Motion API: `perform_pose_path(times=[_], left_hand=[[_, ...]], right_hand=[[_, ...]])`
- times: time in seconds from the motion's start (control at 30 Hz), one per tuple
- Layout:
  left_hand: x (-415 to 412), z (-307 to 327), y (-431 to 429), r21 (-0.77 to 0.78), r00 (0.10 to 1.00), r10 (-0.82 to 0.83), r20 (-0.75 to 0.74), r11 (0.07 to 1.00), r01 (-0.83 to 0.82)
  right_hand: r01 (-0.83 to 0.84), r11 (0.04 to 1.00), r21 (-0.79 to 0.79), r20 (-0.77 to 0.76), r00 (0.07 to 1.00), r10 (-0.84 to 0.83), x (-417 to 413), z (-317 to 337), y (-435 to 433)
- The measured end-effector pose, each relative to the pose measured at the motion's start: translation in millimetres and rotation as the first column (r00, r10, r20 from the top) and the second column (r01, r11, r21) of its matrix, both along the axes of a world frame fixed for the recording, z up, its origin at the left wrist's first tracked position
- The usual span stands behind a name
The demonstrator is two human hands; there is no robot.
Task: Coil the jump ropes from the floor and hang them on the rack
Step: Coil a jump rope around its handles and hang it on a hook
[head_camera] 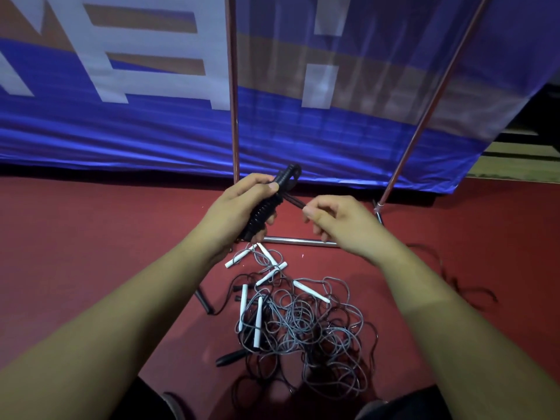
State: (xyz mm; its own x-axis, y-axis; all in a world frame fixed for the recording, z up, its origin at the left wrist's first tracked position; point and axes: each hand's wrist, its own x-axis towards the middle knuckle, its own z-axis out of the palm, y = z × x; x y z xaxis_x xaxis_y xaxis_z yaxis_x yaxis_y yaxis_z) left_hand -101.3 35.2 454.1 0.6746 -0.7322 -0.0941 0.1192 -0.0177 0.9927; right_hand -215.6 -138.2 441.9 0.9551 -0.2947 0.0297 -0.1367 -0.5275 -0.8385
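Left hand (233, 210) grip clamped round coiled black rope (265, 209), right hand (342, 222) grip pinching its tail (295, 203).

- We look down on a dark red floor (91, 237), smooth and matte, reaching both side edges of the view.
- Behind it hangs a glossy blue banner (121, 140), finely creased, its lower hem meeting the floor.
- On it we see large white characters (215, 86) and orange-brown bands (145, 22).
- Past the banner's right edge we make out a dark gap with pale yellowish strips (500, 166).
- The light is dim, brightest on the banner's sheen.
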Motion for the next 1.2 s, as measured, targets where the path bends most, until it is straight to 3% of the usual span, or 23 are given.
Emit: perform_pose_path(times=[0.13, 0.2, 0.33, 0.43, 0.57, 0.6, 0.63, 0.7, 0.77, 0.83, 0.97, 1.1, 1.2], left_hand=[[1, 0, -5, -0.142, 0.886, -0.079, -0.458, 0.990, 0.015], [4, -1, -5, -0.183, 0.870, -0.105, -0.482, 0.983, 0.018], [19, -3, 2, -0.127, 0.936, -0.077, -0.343, 0.991, 0.035], [26, -7, 6, -0.071, 0.985, 0.034, -0.170, 0.996, -0.047], [23, -5, 6, 0.018, 0.988, 0.149, 0.034, 0.989, -0.150], [26, -6, 7, 0.075, 0.975, 0.161, 0.153, 0.982, -0.174], [30, -8, 10, 0.165, 0.928, 0.153, 0.340, 0.962, -0.218], [33, -13, 15, 0.362, 0.727, 0.015, 0.687, 0.860, -0.360], [27, -18, 13, 0.429, 0.525, -0.139, 0.840, 0.762, -0.485], [19, -20, 5, 0.463, 0.443, -0.238, 0.864, 0.722, -0.514], [15, -30, -1, 0.639, 0.460, -0.463, 0.757, 0.672, -0.375], [-9, -30, -5, 0.685, 0.412, -0.575, 0.706, 0.703, -0.192], [-18, -28, -7, 0.617, 0.414, -0.531, 0.739, 0.780, -0.102]], right_hand=[[0.009, 0.997, 0.080, -0.051, 0.999, -0.005, 4, 4, 6], [0.013, 0.998, 0.062, -0.040, 0.999, -0.010, 8, 7, 13], [-0.045, 0.998, -0.048, -0.031, 0.999, 0.044, 5, 17, 18], [-0.042, 0.998, -0.054, -0.055, 0.998, 0.039, 0, 23, 17], [-0.030, 0.997, -0.072, -0.073, 0.997, 0.025, -1, 29, 22], [-0.032, 0.997, -0.064, -0.074, 0.997, 0.028, -2, 29, 23], [-0.036, 0.997, -0.065, -0.077, 0.997, 0.031, -3, 26, 22], [-0.035, 0.992, -0.120, -0.099, 0.995, 0.023, -6, 21, 19], [-0.032, 0.988, -0.153, -0.130, 0.991, 0.012, -7, 19, 18], [-0.037, 0.985, -0.166, -0.113, 0.993, 0.018, -8, 22, 20], [0.032, 0.964, -0.263, 0.015, 0.999, -0.029, -8, 22, 19], [0.169, 0.963, -0.212, 0.141, 0.980, -0.140, -8, 23, 8], [0.201, 0.972, -0.117, 0.147, 0.972, -0.183, -7, 24, -1]])
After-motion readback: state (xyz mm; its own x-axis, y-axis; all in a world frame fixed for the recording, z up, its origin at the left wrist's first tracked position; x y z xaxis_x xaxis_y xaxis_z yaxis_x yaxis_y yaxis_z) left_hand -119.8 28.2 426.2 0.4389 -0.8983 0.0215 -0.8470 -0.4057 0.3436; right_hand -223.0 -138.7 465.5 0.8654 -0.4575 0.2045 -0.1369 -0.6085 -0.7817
